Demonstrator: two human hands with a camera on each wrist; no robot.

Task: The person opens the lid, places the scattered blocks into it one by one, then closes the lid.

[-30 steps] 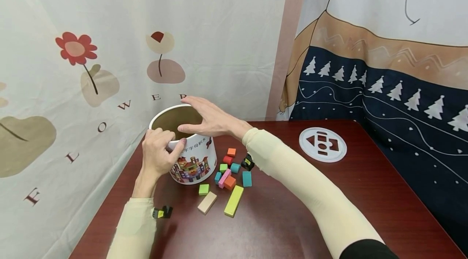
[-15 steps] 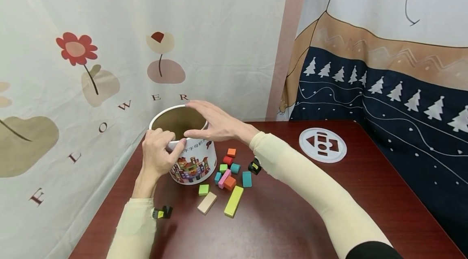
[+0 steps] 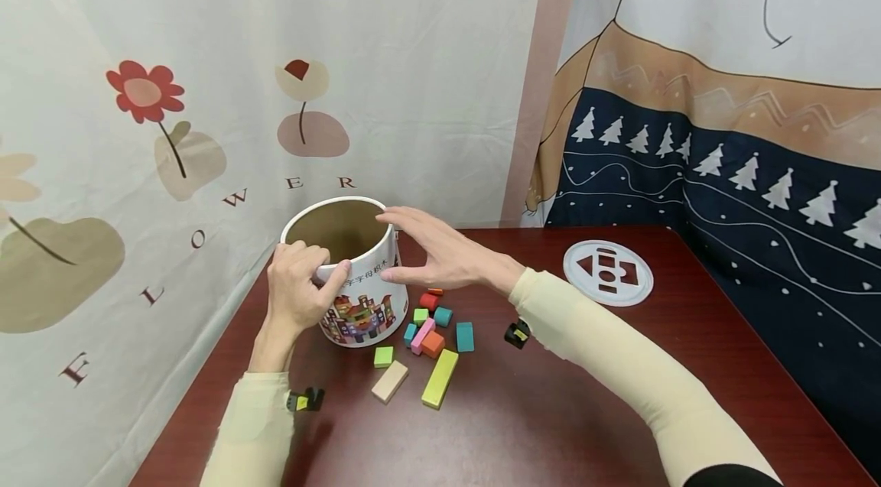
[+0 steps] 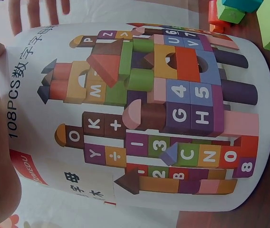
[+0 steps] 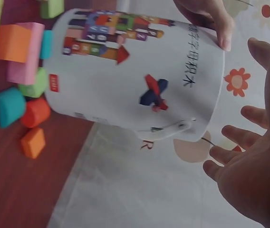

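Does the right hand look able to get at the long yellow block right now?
Probably yes: the right hand holds nothing, and the yellow block lies uncovered on the table, with the bucket standing clear of it.

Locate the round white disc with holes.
In the head view, the white disc lies right of centre on the reddish table, beyond the right arm's cream sleeve.

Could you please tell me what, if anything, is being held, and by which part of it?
The left hand grips the printed bucket by its rim; the right hand holds nothing.
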